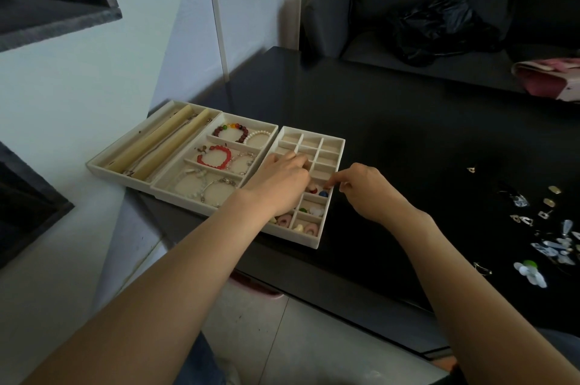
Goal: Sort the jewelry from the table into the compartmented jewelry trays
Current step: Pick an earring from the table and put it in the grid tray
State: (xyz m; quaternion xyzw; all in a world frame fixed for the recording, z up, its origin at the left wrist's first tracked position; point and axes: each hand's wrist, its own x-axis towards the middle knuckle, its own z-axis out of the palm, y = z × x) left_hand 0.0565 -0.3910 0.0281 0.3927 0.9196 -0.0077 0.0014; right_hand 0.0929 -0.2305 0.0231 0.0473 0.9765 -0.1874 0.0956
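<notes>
Our two bare forearms rise from the bottom edge of the frame toward the middle, where both hands work over the small-compartment tray. We lay our left hand on this cream grid tray with the fingers loosely bent over its middle cells, gripping nothing that we can see. Our right hand is curled, forefinger and thumb pressed together at the tray's right wall; whether they pinch a small piece we cannot tell, since the tips hide it. Just below them one cell holds a red bead and a blue bead. Cells lower down hold a green piece, a white piece and pink arched earrings. The upper cells show only their pale lining.

Touching its left side sits the bracelet tray, with four long compartments: a dark red beaded bracelet beside a white pearl one at the top, a bright red bracelet below, then thin silvery bangles. At the far left lies the roll tray, with two tan rolls and a chain draped between them.

All three trays rest on the glossy black table. At the right edge of the frame the unsorted jewelry lies scattered: silvery earrings, clear drops and a white flower piece with green.
</notes>
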